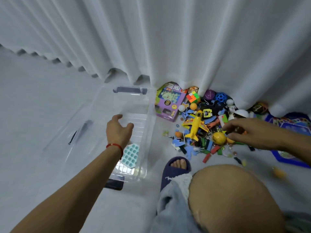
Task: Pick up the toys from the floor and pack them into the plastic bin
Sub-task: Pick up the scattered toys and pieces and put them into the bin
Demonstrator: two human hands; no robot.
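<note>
Bin [148, 115]: clear plastic, on the floor [42, 106] at centre frame, long axis running from 6 to 12 o'clock; far end near the curtain [185, 39]. Dark latch at each end. One teal bubble pad [131, 155] lies inside toward the near end.

Toy pile [210, 128]: on the floor at 3 o'clock of the bin, against the curtain hem. Plane [195, 126], yellow, lies in the middle of the pile. Yellow ball [219, 138] just at its 4 o'clock. Purple box [169, 102] lies beside the bin's right wall. Cube [193, 97] at the box's 3 o'clock; purple ball [209, 94] and blue ball [220, 97] beyond it. Small blocks and puzzle bits scattered through the pile.

Left hand [118, 130]: over the bin's middle, fingers loosely curled and apart, holding nothing. Red string on the wrist.

Right hand [242, 132]: low over the pile, just at 3 o'clock of the yellow ball. Fingertips drawn together on small pieces; blurred, cannot tell what is pinched.

Blue board [286, 125] at far 3 o'clock, partly under the right arm. Slipper [175, 170] at 6 o'clock of the pile, knee [235, 199] nearer.
</note>
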